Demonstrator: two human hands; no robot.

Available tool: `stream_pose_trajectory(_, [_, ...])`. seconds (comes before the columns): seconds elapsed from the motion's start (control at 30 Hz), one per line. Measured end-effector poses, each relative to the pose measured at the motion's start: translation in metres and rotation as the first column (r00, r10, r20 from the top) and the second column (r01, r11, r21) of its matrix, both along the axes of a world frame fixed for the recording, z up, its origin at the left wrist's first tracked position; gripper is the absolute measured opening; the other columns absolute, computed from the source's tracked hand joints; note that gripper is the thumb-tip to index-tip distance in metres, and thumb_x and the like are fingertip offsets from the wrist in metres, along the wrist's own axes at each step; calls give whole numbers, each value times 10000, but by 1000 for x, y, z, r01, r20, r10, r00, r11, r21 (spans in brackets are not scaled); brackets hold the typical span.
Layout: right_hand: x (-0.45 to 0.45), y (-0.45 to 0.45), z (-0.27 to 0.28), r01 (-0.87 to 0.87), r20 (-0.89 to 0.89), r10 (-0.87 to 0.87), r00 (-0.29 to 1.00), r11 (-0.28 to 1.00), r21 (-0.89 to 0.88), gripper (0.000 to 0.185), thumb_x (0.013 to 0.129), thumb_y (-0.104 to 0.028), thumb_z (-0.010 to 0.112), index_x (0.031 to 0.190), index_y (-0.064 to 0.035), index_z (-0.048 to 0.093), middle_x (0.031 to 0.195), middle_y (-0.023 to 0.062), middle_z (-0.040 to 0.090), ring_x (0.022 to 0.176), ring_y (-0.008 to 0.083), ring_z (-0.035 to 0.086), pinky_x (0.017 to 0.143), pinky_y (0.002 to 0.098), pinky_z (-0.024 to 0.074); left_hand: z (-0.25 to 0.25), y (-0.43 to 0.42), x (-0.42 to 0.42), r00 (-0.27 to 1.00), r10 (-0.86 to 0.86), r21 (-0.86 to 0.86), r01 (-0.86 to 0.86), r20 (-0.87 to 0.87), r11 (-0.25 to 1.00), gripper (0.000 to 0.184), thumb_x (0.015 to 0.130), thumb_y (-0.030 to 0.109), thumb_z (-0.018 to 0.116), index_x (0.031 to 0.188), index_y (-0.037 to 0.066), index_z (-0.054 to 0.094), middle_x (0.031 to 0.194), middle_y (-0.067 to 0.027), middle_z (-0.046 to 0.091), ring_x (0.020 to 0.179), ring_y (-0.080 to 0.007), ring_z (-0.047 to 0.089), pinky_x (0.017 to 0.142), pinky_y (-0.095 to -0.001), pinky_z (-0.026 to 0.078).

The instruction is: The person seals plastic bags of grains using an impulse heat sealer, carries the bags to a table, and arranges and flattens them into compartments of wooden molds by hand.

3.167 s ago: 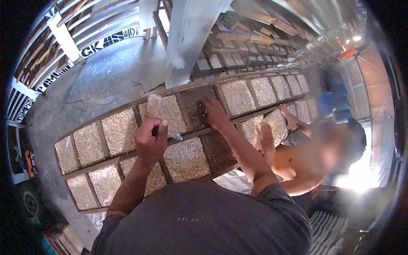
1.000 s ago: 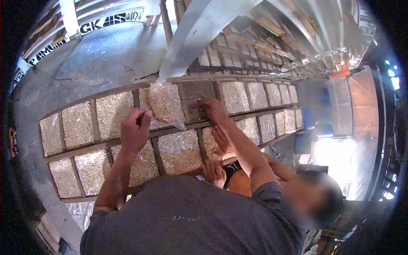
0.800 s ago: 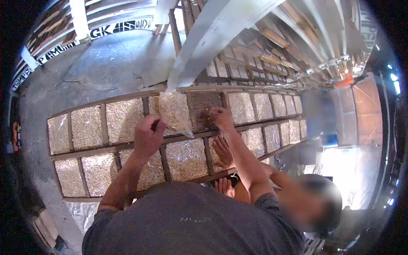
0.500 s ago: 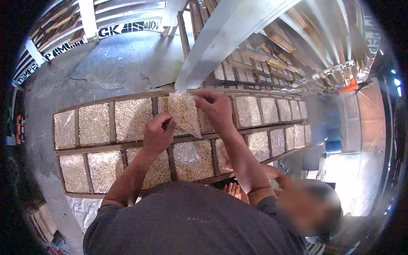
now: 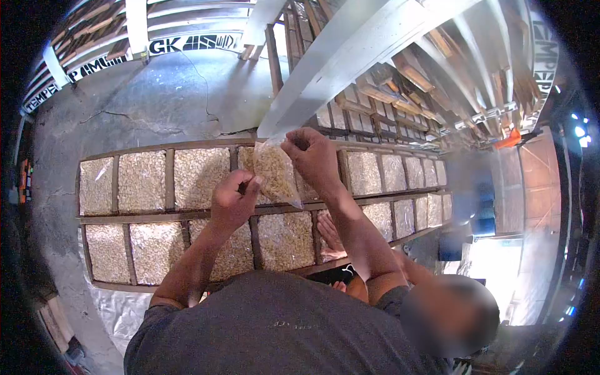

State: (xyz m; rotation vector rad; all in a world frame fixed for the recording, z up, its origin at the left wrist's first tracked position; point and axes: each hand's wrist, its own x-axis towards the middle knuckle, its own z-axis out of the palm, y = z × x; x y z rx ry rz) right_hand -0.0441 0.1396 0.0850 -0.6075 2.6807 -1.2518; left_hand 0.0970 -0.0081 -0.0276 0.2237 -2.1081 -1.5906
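The right hand (image 5: 312,159) has just come left, away from the dark compartment it was over a moment ago, to the upper right edge of the clear plastic bag (image 5: 275,172), where its thumb and finger appear pinched on the film. The left hand (image 5: 234,201) has stayed at the bag's left edge, its thumb and forefinger seemingly gripping the plastic there. The work has thus turned from the compartment to the bag, which now appears to be handled from both sides.

The bag, loosely filled with pale beans, probably soybeans, sits slightly tilted between the hands, above the far row of the divided wooden tray (image 5: 131,218). The compartment to its right is mostly hidden behind the right hand and forearm. Flat bean packs (image 5: 142,181) fill the compartments to the left. In the near row, a co-worker's hand (image 5: 331,232) lies just beyond the right forearm.
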Motion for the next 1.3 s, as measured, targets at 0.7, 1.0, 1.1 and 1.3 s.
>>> stream_pose_trajectory(0.7, [-59, 220, -178, -431, 48, 490, 870, 711, 556, 406, 860, -27, 639, 1252, -109, 703, 1324, 177, 668, 1227, 395, 630, 1047, 469, 529, 12, 3, 2, 978, -32, -9, 35, 205, 999, 250, 986, 270, 715, 941, 26, 680, 766, -119, 651, 674, -245, 654, 644, -372, 519])
stream_pose_trajectory(1.0, [-39, 177, -170, 145, 200, -188, 962, 967, 210, 196, 951, -107, 715, 1131, -31, 696, 997, 81, 720, 902, 245, 708, 797, 389, 587, 21, 9, -1, 992, -24, -89, 36, 128, 995, 246, 981, 259, 718, 946, 19, 678, 809, -135, 665, 719, -283, 666, 679, -385, 530])
stream_pose_trajectory(1.1, [-28, 130, -132, 258, 357, -187, 915, 953, -161, 183, 985, -165, 723, 1080, -10, 702, 946, 25, 707, 870, 149, 686, 745, 334, 570, 11, 7, -1, 994, -2, -64, 9, 110, 998, 237, 975, 247, 725, 942, 17, 679, 814, -139, 667, 730, -294, 671, 688, -396, 534])
stream_pose_trajectory(1.3, [6, 26, -23, 58, -60, -68, 996, 987, -150, 211, 970, -177, 748, 1087, -3, 724, 960, 50, 752, 830, 132, 692, 763, 307, 564, 5, 6, -2, 998, -1, -93, 7, 56, 996, 347, 1005, 371, 704, 920, 36, 673, 707, -57, 609, 636, -152, 555, 612, -340, 477])
